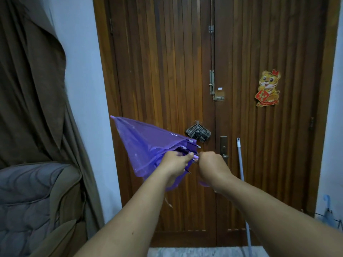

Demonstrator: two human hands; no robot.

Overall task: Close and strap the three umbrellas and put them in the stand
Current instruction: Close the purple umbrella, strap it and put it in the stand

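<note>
A translucent purple umbrella (146,143) is folded down and held sideways in front of the door, its tip pointing up and left. My left hand (175,163) grips the gathered canopy near the rib ends. My right hand (211,166) is closed right beside it at the rib tips, pinching something small and purple that I cannot make out. At the bottom right edge, a light blue umbrella handle (327,200) rises above a dark wire frame (338,222), possibly the stand, mostly cut off.
A brown double wooden door (167,71) with bolts fills the view straight ahead. A striped cloth (198,133) hangs on it. A grey pole (242,179) leans against the door at right. A curtain (33,89) and a padded chair (31,201) stand at left.
</note>
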